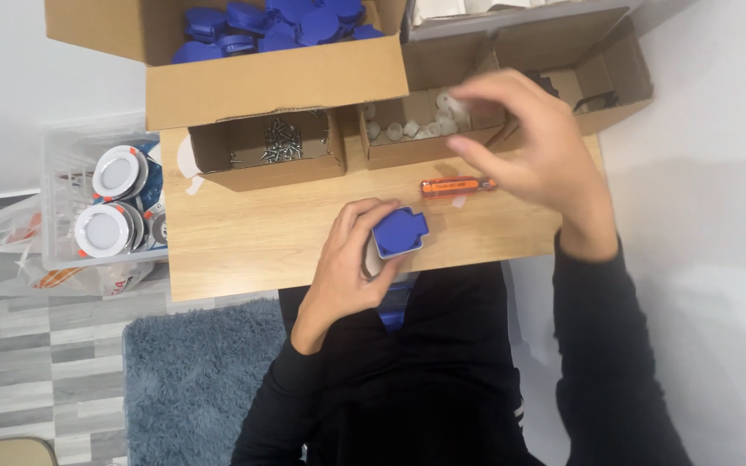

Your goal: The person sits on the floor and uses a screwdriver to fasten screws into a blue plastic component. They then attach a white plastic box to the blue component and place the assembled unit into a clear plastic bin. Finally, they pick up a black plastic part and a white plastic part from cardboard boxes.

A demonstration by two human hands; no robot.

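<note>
My left hand [351, 263] grips a blue plastic socket part [400, 232] with a pale grey body, held over the front edge of the wooden table [243, 237]. My right hand [528, 147] hovers, blurred, above a small cardboard box of white plastic pieces [407, 129], fingers curled and apart; whether it pinches a piece is unclear. An orange screwdriver [455, 185] lies on the table just below that hand.
A small box of screws [280, 142] stands left of the white pieces. A large carton of blue parts [274, 26] sits behind. Another open box [597, 82] is at the right. A clear bin with round white and orange fittings [110, 203] stands left, over a blue rug [192, 380].
</note>
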